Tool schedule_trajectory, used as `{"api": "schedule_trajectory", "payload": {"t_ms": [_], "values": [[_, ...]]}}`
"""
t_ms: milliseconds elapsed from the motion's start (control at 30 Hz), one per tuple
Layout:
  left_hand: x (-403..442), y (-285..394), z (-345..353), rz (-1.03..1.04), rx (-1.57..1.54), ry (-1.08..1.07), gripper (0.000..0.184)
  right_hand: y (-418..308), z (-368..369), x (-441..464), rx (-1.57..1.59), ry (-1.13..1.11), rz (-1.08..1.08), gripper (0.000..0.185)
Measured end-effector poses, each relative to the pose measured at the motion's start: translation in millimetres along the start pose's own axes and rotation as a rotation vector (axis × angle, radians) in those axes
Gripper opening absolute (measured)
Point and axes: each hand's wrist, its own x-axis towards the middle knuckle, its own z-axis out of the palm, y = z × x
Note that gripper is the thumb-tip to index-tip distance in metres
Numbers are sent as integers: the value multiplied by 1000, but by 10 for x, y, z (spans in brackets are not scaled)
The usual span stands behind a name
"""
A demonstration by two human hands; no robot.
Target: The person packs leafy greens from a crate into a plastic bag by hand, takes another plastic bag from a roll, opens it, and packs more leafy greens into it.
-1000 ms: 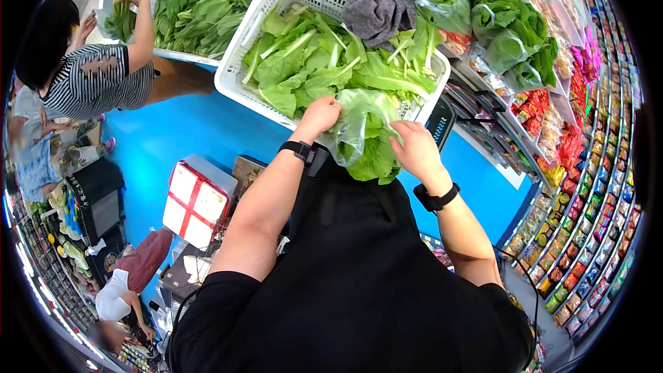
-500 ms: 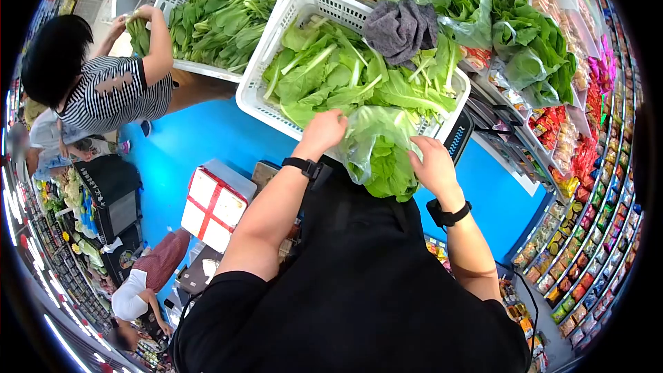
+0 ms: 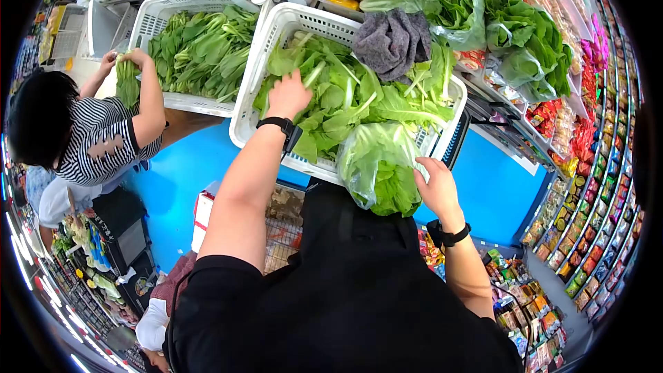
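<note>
My left hand (image 3: 289, 97) reaches over the loose leafy greens (image 3: 345, 86) in a white basket (image 3: 246, 107). Its fingers point away from me, slightly apart, with their tips at the leaves and nothing visible in them. At the basket's near edge rests a clear plastic bag (image 3: 359, 166) with lettuce (image 3: 398, 186) in it, some leaves sticking out toward me. My right hand (image 3: 436, 183) is beside the bag's right side, fingers and thumb apart. Whether it touches the plastic, I cannot tell. A grey cloth (image 3: 391, 43) lies on the greens at the back.
To the left, a second white basket (image 3: 186, 101) holds dark green vegetables (image 3: 204, 52). A person in a striped top (image 3: 103, 121) stands there holding a bunch of greens (image 3: 127, 83). Bagged lettuce (image 3: 456, 3) sits at the back right. Snack shelves (image 3: 594, 235) line the right.
My left hand has left the bag and moved up and left onto the loose greens. The right hand remains beside the bag. The view has shifted slightly.
</note>
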Motion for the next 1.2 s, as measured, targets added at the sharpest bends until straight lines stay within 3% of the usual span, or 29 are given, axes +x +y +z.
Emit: {"api": "schedule_trajectory", "payload": {"t_ms": [33, 100, 267, 300, 500, 567, 700, 767, 900, 1000, 1100, 1133, 1200], "values": [[-24, -18, 10, -14, 8, -118, 58, -10, 9, -1, 14, 0, 21, 30], [-75, -93, 124, 109, 110, -16, 53, 15, 39, -23, 19, 4, 31, 30], [-238, -226, 18, 93, -218, -1, 42, 67, 78, -24, 47, 9, 81, 30], [-280, -172, -223, -53, -356, -25, 40, 78, 91, 0, 53, 5, 78, 30], [-299, -515, -455, -199, -417, 154, 41, 54, 131, 160, 84, -34, 76, 31], [-351, -544, -414, 11, -217, 351, 43, 31, 132, 204, 91, -47, 74, 32], [-395, -139, -463, 142, -11, 341, 48, -7, 106, 255, 82, -54, 45, 32], [-298, 81, -320, 274, -146, -6, 53, -9, 87, 257, 73, -64, 57, 32], [-156, 551, 157, 239, -293, -69, 58, -27, 55, 259, 59, -69, 36, 32], [-186, 822, 255, 97, -158, -120, 71, -39, 27, 238, 65, -67, 53, 32], [-286, 916, 196, 139, -32, -118, 68, 3, 23, 179, 80, -65, 77, 32], [-289, 850, 288, 167, -79, -2, 53, 22, 30, 170, 84, -63, 76, 32], [-222, 669, 239, 111, -166, -29, 46, 52, 22, 136, 98, -58, 75, 32]]}}
